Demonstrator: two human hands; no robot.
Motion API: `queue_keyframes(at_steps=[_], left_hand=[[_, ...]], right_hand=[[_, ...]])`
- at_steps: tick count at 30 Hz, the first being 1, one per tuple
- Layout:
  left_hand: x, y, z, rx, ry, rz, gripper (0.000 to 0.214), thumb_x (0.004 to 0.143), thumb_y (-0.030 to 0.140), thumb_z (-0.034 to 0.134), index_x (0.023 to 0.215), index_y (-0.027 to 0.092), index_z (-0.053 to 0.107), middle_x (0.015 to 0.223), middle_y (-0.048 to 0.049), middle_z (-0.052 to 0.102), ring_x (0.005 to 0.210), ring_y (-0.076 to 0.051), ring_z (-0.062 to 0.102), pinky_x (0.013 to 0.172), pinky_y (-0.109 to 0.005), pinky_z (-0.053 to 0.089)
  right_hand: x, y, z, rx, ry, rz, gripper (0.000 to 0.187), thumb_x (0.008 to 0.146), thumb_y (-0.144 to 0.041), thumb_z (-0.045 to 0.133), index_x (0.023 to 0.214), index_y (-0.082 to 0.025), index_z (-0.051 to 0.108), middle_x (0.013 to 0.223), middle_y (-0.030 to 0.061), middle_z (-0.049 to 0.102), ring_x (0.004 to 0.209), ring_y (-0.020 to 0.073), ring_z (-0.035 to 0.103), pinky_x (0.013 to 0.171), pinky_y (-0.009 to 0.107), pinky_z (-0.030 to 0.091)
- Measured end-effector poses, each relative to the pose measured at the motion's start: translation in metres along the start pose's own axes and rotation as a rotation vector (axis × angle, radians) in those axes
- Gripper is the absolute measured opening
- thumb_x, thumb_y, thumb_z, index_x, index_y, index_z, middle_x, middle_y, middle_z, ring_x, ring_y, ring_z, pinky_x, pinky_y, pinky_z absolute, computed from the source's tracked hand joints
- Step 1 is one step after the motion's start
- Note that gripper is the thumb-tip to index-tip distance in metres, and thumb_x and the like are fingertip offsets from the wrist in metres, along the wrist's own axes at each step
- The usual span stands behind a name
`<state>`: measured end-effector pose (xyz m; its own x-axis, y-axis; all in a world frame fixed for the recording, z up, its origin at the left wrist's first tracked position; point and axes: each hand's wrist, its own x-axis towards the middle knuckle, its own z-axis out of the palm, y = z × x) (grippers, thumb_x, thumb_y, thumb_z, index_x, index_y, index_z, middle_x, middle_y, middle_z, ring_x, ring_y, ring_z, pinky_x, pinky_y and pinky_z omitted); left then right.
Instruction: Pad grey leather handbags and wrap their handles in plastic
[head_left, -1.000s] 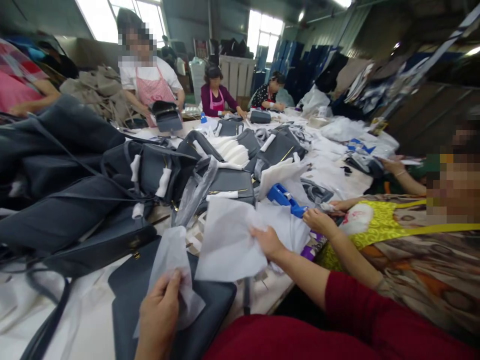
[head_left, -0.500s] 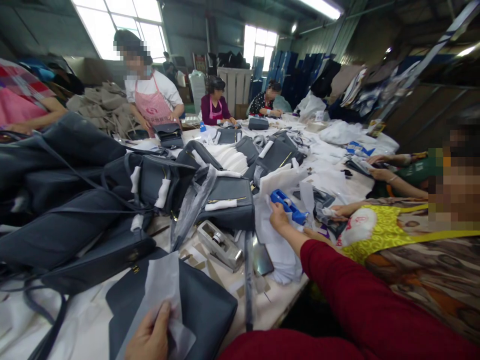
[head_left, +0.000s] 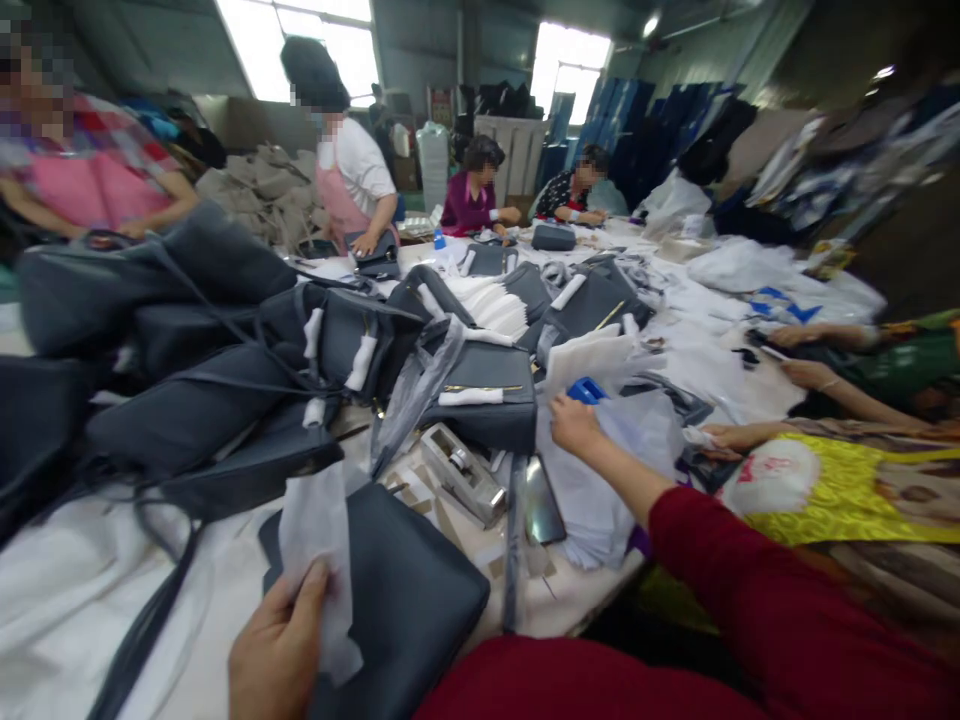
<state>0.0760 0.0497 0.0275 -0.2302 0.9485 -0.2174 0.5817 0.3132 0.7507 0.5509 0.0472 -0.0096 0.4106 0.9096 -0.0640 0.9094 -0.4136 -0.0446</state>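
My left hand point(head_left: 276, 645) pinches a sheet of white tissue paper point(head_left: 319, 548) at the bottom of the view, over a flat dark grey bag point(head_left: 409, 600) lying in front of me. My right hand point(head_left: 574, 425), on a red sleeve, reaches out across the table to a heap of white tissue sheets point(head_left: 600, 480), just below a blue tape dispenser point(head_left: 586, 390). Its fingers curl into the sheets; what they grip is hidden. A grey tape dispenser point(head_left: 463, 472) stands between my two hands.
Several dark grey handbags point(head_left: 225, 390) with paper-wrapped handles are piled on the left and middle of the long table. A person in a yellow apron point(head_left: 825, 490) works at my right; other people sit and stand around the far end. White paper and plastic bags point(head_left: 720, 300) cover the right side.
My right hand let go of the large white sheet it held near me and reached forward to the heap by the blue dispenser. The view swung slightly left. My left hand kept its tissue.
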Motion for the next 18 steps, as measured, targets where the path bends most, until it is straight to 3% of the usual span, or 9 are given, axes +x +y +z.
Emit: queue_keyframes(at_steps=[2, 5, 8, 10, 14, 18], left_hand=[[0.003, 0.01, -0.018, 0.01, 0.009, 0.159, 0.039, 0.079, 0.055, 0.06, 0.085, 0.019, 0.072, 0.072, -0.0016, 0.071, 0.072, -0.021, 0.065, 0.066, -0.029, 0.051], [0.013, 0.022, -0.051, 0.094, 0.131, 0.466, 0.03, 0.087, 0.044, 0.057, 0.077, 0.018, 0.068, 0.067, -0.001, 0.064, 0.064, -0.014, 0.058, 0.064, -0.024, 0.048], [0.016, 0.03, -0.078, 0.155, 0.189, 0.783, 0.019, 0.091, 0.03, 0.055, 0.087, 0.017, 0.069, 0.085, -0.0047, 0.066, 0.078, -0.013, 0.061, 0.076, -0.024, 0.05], [0.011, 0.033, -0.083, 0.227, 0.174, 0.919, 0.018, 0.091, 0.022, 0.053, 0.101, 0.019, 0.068, 0.099, -0.0073, 0.065, 0.089, -0.015, 0.062, 0.083, -0.026, 0.051], [-0.001, 0.02, -0.061, 0.478, -0.004, 1.038, 0.03, 0.09, 0.013, 0.046, 0.112, 0.022, 0.065, 0.123, -0.0102, 0.06, 0.102, -0.018, 0.062, 0.085, -0.03, 0.054], [-0.002, -0.01, -0.019, 0.653, -0.217, 0.981, 0.03, 0.088, 0.012, 0.046, 0.109, 0.023, 0.065, 0.128, -0.0079, 0.059, 0.102, -0.019, 0.062, 0.085, -0.031, 0.055]], right_hand=[[-0.01, -0.005, -0.009, 0.024, 0.239, -0.113, 0.037, 0.084, -0.022, 0.05, 0.117, -0.013, 0.064, 0.135, 0.0187, 0.053, 0.118, 0.032, 0.054, 0.098, 0.048, 0.043], [-0.017, -0.026, -0.019, 0.237, 0.515, -0.387, 0.031, 0.084, -0.024, 0.052, 0.109, -0.012, 0.067, 0.122, 0.0158, 0.061, 0.114, 0.0282, 0.057, 0.1, 0.045, 0.046], [-0.03, -0.068, -0.036, 0.408, 0.627, -0.535, 0.026, 0.084, -0.023, 0.055, 0.105, -0.017, 0.068, 0.121, 0.0122, 0.063, 0.11, 0.0274, 0.06, 0.1, 0.046, 0.046], [-0.045, -0.102, -0.053, 0.488, 0.642, -0.628, 0.024, 0.083, -0.022, 0.057, 0.104, -0.019, 0.069, 0.123, 0.0114, 0.062, 0.109, 0.0271, 0.061, 0.101, 0.046, 0.046], [-0.08, -0.168, -0.082, 0.671, 0.597, -0.861, 0.025, 0.084, -0.017, 0.057, 0.107, -0.019, 0.067, 0.122, 0.0121, 0.062, 0.111, 0.0257, 0.06, 0.1, 0.044, 0.048], [-0.109, -0.229, -0.079, 0.722, 0.383, -1.125, 0.025, 0.086, -0.016, 0.054, 0.108, -0.02, 0.067, 0.12, 0.0119, 0.063, 0.111, 0.0248, 0.059, 0.098, 0.044, 0.048]])
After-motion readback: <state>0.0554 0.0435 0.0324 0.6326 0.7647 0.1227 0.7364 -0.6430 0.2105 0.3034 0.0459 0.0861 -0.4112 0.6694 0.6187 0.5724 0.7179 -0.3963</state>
